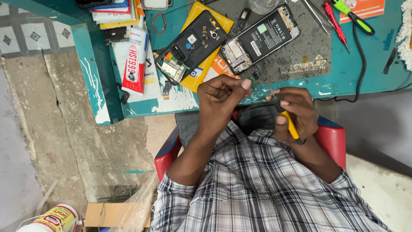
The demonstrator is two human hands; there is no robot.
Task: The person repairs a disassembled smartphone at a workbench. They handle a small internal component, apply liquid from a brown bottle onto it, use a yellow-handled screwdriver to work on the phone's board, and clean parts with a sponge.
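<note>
My left hand (222, 95) pinches a small green circuit piece (255, 77) at the near edge of the teal workbench (365, 64). My right hand (296, 112) grips a screwdriver with a yellow and black handle (288, 120); its thin shaft (266, 83) points up toward the circuit piece. Two opened phones lie on the bench beyond my hands: one with its black back and internals exposed (191, 45) on a yellow packet, the other showing its battery (259, 38) on a dark grey mat (309, 51).
A red and white glue tube (136, 58) lies at the bench's left. A red-handled driver (335, 19), a green-handled tool (352, 16), tweezers (315, 15) and a black cable (362, 64) are at the right. I sit on a red chair (330, 139). A can (56, 219) stands on the concrete floor.
</note>
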